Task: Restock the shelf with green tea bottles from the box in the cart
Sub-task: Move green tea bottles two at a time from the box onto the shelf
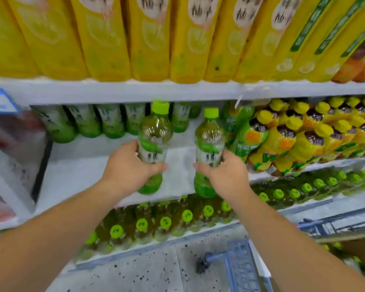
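Green tea bottles are what you are carrying, one in each hand, both upright over the bare white middle shelf (76,165). Behind them, toward twelve o'clock, a row of the same bottles (105,121) stands at the back of that shelf, so the open floor in front looks like the place to fill. At three o'clock the yellow-capped drinks (303,133) crowd close beside your right-hand bottle. At five o'clock the blue cart (238,268) shows only its frame, and the brown edge past it seems to be the box (354,241).

The left bottle (154,142) sits in your left hand (129,165), fingers curled round its labelled waist and thumb pressed across the front. The right bottle (209,152) is held likewise by your right hand (223,173), thumb at nine o'clock on the label, fingers wrapped round the far side.

Judge them full: fairly heavy, with thin plastic walls that give under a hard squeeze, and a glossy sleeve that may slip. Keep hold at the waist, below the shoulder, not by the lime caps (160,107). Tall and narrow, they will likely tip if set down crooked.
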Action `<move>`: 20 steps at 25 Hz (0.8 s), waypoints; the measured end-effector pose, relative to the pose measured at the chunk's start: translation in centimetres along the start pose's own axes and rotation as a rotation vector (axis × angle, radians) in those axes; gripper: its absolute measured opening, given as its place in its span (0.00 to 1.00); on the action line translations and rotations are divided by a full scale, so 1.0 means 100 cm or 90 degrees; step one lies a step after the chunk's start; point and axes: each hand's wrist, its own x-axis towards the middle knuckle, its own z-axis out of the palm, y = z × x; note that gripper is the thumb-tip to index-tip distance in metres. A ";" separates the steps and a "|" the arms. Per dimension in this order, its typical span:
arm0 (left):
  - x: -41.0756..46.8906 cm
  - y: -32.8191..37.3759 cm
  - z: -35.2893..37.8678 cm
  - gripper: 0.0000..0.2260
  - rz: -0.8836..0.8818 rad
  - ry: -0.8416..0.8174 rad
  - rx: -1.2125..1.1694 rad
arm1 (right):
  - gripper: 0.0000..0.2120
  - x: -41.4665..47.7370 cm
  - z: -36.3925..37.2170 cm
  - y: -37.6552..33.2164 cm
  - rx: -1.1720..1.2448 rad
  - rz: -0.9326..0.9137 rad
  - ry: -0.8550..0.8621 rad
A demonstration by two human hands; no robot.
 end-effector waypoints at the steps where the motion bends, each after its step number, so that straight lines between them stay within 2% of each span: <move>1: 0.006 -0.004 0.007 0.20 0.004 0.002 0.001 | 0.20 0.007 0.004 0.003 0.006 -0.008 0.013; 4: 0.022 -0.013 0.021 0.18 0.017 0.025 -0.041 | 0.22 0.025 0.017 0.009 0.051 -0.024 0.057; 6: 0.031 -0.016 0.032 0.18 0.041 0.045 -0.058 | 0.20 0.035 0.024 0.015 0.071 -0.035 0.072; 10: 0.050 -0.021 0.051 0.19 0.110 0.113 -0.064 | 0.18 0.055 0.036 0.028 0.136 -0.052 0.070; 13: 0.061 -0.026 0.062 0.22 0.134 0.136 -0.079 | 0.20 0.063 0.042 0.034 0.179 -0.076 0.076; 17: 0.070 -0.030 0.066 0.26 0.118 0.141 -0.121 | 0.23 0.065 0.051 0.044 0.196 -0.094 0.073; 20: 0.070 -0.038 0.070 0.27 0.118 0.147 -0.147 | 0.25 0.062 0.060 0.057 0.137 -0.091 0.062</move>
